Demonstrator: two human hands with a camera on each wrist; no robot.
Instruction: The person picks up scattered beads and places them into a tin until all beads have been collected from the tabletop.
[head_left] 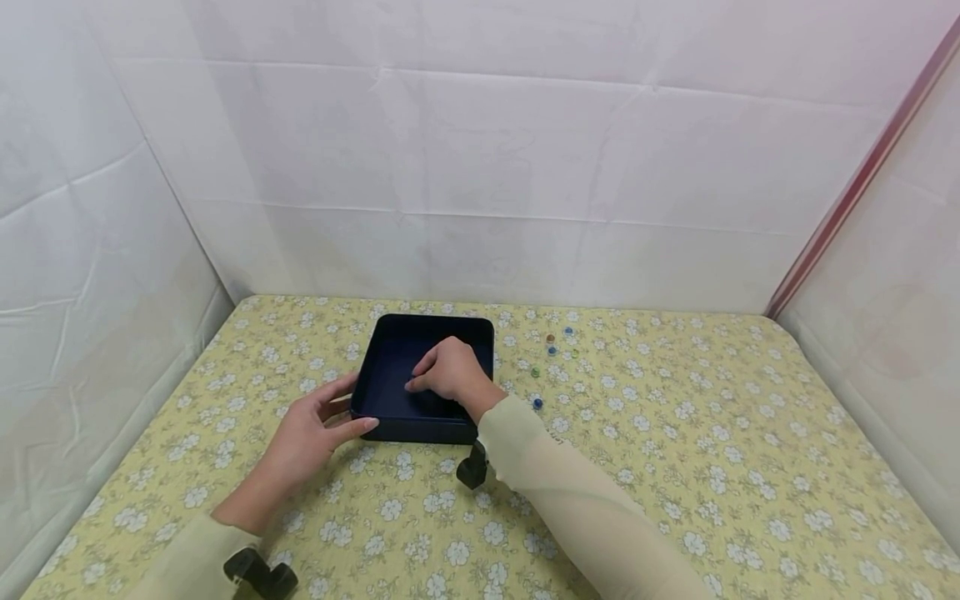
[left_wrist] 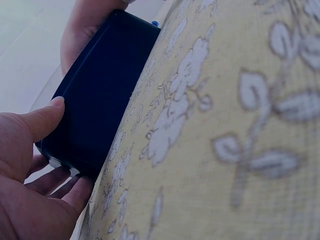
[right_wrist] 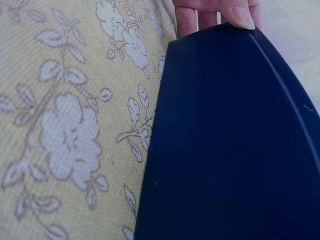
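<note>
A dark navy square box (head_left: 427, 430) with low walls and an open top stands on the table. My left hand (head_left: 303, 429) grips its near left corner, the thumb on the front wall and the fingers along the left side; the left wrist view shows this hand (left_wrist: 37, 170) close up. My right hand (head_left: 450, 371) reaches over the right wall into the box, its thumb and forefinger pinched together low over the floor. A small dark blue marble shows at those fingertips, mostly hidden by them. The right wrist view shows the box's outer wall (right_wrist: 220, 135) and not the right hand.
Right of the box lie several small glass marbles: a dark blue marble (head_left: 537, 403) nearest, a green marble (head_left: 535, 372), more blue ones and an amber marble (head_left: 551, 339) farther back. A yellow floral cloth (head_left: 675, 450) covers the table. White sheeting (head_left: 480, 167) hangs behind and at both sides.
</note>
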